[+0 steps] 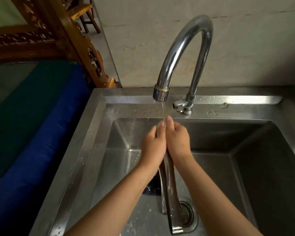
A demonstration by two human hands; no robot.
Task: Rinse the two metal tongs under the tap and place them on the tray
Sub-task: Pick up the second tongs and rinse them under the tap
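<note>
Metal tongs (169,188) hang between my two hands over the steel sink (99,150), their arms pointing down toward the drain (188,213). My left hand (153,142) and my right hand (178,139) are pressed together around the upper end of the tongs, under the spout of the curved chrome tap (161,94). A thin stream of water (163,108) falls from the spout onto my fingertips. Whether I hold one pair or two, I cannot tell. No tray is in view.
The tap's small handle (179,106) sits on the wet back ledge. A dark patch (152,186) lies on the sink floor beside the tongs. Left of the sink is a blue and green covered surface (32,125), with carved wooden furniture (61,36) behind it.
</note>
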